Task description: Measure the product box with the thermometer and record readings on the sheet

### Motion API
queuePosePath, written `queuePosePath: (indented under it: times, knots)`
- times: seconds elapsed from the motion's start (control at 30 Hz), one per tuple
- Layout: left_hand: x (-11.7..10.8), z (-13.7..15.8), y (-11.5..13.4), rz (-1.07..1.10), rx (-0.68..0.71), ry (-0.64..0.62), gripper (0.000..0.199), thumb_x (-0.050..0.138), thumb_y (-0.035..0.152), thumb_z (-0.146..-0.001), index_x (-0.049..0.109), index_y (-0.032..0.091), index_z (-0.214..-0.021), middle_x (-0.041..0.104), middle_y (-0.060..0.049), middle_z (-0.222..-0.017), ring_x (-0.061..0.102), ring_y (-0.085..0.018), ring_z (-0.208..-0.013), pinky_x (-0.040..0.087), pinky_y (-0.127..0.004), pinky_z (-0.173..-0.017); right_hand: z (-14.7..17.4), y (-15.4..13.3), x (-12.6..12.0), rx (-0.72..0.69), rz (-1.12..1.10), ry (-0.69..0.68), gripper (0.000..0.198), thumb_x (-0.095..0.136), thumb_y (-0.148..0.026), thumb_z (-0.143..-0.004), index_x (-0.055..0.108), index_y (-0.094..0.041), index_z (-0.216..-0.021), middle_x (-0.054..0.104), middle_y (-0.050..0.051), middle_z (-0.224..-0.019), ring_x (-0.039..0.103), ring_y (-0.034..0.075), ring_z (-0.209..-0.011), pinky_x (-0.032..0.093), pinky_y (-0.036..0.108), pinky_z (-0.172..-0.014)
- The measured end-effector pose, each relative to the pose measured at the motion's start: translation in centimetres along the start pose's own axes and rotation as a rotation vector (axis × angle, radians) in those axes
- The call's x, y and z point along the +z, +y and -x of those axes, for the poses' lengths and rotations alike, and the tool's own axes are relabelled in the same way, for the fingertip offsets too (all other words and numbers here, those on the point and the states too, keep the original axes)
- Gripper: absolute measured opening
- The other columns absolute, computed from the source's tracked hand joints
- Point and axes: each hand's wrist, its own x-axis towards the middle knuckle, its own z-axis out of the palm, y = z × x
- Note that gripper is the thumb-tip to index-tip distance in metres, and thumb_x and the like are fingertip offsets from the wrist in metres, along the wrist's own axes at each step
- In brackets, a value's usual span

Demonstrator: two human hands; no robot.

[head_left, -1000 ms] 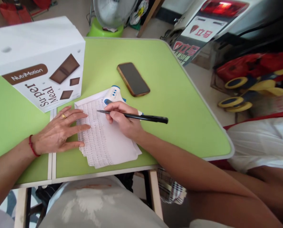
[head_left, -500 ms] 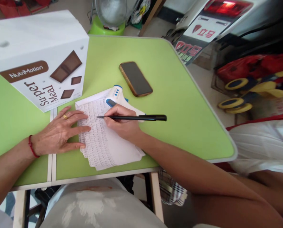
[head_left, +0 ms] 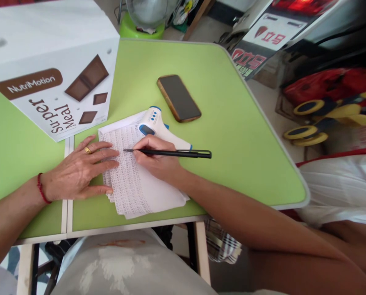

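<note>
My right hand (head_left: 156,157) is closed around a black pen (head_left: 185,153), its tip at the written part of a paper sheet (head_left: 158,196). Rows of small handwriting cover the sheet's left portion, while its right portion is blank. Several sheets lie stacked beneath it. My left hand (head_left: 84,168), with a gold ring and a red bracelet, rests flat with fingers apart, fingertips on the paper's left edge. A white and blue infrared thermometer (head_left: 160,129) lies over the top of the sheets, just beyond my right hand, which hides a little of it.
A large white NutriMotion box (head_left: 78,94) stands at the left of the green table (head_left: 241,155). A phone (head_left: 179,97) in a brown case lies beyond the thermometer. Right of the table are yellow-handled items (head_left: 307,133) and a vehicle's rear with a red light.
The pen has tilted slightly, its back end lower and further left. My left fingers have shifted a little to the right on the paper. The whole view has moved slightly.
</note>
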Motion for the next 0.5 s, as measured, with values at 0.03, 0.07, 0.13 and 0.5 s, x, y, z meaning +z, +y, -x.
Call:
queuePosePath:
  times: [0.03,0.07,0.13,0.5]
  knots:
    - [0.03,0.00,-0.01,-0.010,0.001,0.001,0.052,0.055,0.057,-0.092,0.059,0.019,-0.127,0.058,-0.014,-0.134,0.044,-0.036,-0.133,0.025,-0.057,-0.114,0.00,-0.04,-0.01,0.003,0.008,-0.010,0.007,0.057,-0.018,-0.075,0.057,-0.020,-0.068,0.057,-0.003,-0.063,0.046,0.011,-0.056,0.040,0.027,-0.054]
    - [0.05,0.01,-0.02,-0.022,0.007,0.002,0.052,0.054,0.057,-0.092,0.058,0.018,-0.126,0.059,-0.014,-0.134,0.044,-0.036,-0.133,0.025,-0.057,-0.113,0.00,-0.08,-0.02,0.008,0.019,-0.022,0.007,0.057,-0.017,-0.075,0.057,-0.020,-0.068,0.057,-0.003,-0.063,0.047,0.011,-0.057,0.040,0.027,-0.055]
    - [0.07,0.01,-0.02,-0.052,0.025,0.005,0.053,0.052,0.058,-0.093,0.058,0.017,-0.125,0.059,-0.015,-0.134,0.044,-0.037,-0.133,0.027,-0.057,-0.112,0.00,-0.10,-0.02,0.015,0.042,-0.034,0.007,0.056,-0.017,-0.075,0.056,-0.020,-0.068,0.057,-0.003,-0.063,0.047,0.010,-0.057,0.040,0.027,-0.056]
    - [-0.02,0.12,0.14,-0.112,0.056,-0.002,0.057,0.048,0.057,-0.096,0.057,0.010,-0.126,0.057,-0.017,-0.134,0.043,-0.038,-0.132,0.031,-0.060,-0.111,0.05,0.42,0.01,-0.058,0.049,0.013,0.010,0.057,-0.014,-0.073,0.056,-0.020,-0.065,0.056,-0.004,-0.059,0.046,0.009,-0.053,0.038,0.024,-0.051]
